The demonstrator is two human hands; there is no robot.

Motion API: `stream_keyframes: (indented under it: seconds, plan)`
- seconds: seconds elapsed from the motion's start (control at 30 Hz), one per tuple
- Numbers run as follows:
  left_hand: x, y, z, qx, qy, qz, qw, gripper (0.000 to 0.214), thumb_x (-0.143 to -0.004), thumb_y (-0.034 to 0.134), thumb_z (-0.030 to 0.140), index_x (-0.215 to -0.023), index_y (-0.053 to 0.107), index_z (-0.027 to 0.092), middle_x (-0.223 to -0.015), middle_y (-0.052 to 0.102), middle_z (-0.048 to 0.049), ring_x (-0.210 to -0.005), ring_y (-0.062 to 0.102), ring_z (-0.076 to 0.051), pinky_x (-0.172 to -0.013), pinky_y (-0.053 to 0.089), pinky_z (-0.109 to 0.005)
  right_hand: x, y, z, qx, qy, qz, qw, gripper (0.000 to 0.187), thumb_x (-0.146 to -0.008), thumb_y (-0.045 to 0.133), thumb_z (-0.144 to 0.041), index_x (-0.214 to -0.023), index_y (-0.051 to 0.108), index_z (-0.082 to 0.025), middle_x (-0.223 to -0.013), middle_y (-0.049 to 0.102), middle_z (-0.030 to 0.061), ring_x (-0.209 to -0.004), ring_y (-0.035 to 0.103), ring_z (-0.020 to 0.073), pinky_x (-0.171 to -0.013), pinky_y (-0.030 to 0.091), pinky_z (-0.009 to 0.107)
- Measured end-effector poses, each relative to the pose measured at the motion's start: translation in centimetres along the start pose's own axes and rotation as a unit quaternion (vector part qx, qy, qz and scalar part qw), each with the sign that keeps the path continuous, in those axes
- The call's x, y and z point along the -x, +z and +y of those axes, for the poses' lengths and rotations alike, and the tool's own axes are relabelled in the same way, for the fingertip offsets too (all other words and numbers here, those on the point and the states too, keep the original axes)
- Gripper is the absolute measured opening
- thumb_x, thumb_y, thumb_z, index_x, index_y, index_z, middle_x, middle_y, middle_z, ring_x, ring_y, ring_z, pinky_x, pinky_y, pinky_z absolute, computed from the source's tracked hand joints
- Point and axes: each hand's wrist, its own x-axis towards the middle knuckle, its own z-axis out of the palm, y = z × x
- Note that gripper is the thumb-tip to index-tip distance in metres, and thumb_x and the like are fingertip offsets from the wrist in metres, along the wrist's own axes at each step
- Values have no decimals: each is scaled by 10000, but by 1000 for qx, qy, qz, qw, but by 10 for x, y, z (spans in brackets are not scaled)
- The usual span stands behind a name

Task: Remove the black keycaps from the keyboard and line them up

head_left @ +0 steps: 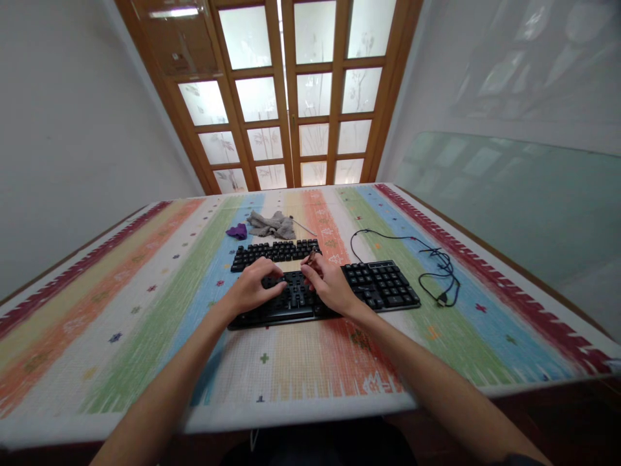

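A black keyboard (383, 285) lies across the table in front of me; caps are on its right part, while the left and middle show bare key stems. My left hand (257, 285) rests over its left part, thumb and index finger apart, holding nothing I can see. Above the middle of the keyboard, my right hand (327, 278) is closed in a pinch. Something small and dark brown shows at its fingertips, too small to name. Just behind the keyboard, loose black keycaps (272, 250) are laid out in rows.
Behind the keycaps lie a crumpled grey cloth (272, 224), a purple cloth (237, 231) and a thin stick-like tool (305, 226). The keyboard's black cable (439, 259) is coiled on the right. A striped tablecloth (160, 310) covers the table. Wooden glazed doors (290, 97) stand beyond.
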Motion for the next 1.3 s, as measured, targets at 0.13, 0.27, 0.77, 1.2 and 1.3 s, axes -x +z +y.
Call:
stream_keyframes:
  seconds: [0.13,0.27,0.77,1.2,1.3]
  plan:
    - [-13,-5,-24,-92,-7,10,996,103,-890,605,283,-868,604,182,-876,628,-43,-906,547,-217,-849,452,-362,0,0,2,-2,4,14,1000,176,-962,509,-365,-926,553,-199,-694,595,-10,-610,602,145,-606,467,268]
    - [-22,-3,-46,-173,-9,-37,984,72,-872,617,251,-873,611,179,-912,607,-62,-930,530,-243,-854,454,-383,1,0,2,11,2,15,1000,165,-954,526,-353,-908,561,-198,-687,595,-5,-628,605,152,-607,469,268]
    - [-28,4,-54,-265,-38,-120,956,115,-865,613,244,-872,682,152,-894,582,-89,-957,532,-264,-870,463,-390,2,0,0,23,-3,13,1000,173,-945,547,-347,-862,562,-197,-667,585,-8,-622,592,149,-595,456,259]
    - [-28,7,-56,-258,-42,-111,959,146,-858,610,234,-934,692,139,-931,586,-102,-975,535,-272,-896,469,-400,2,-2,-4,26,5,-7,1000,167,-935,561,-335,-849,563,-191,-668,604,-4,-615,584,145,-607,453,261]
    - [-28,7,-58,-251,-41,-102,962,145,-854,604,227,-937,691,144,-933,585,-99,-981,533,-272,-899,470,-404,2,-4,-4,14,4,-21,1000,186,-939,557,-362,-873,570,-189,-670,604,-8,-599,573,136,-595,451,255]
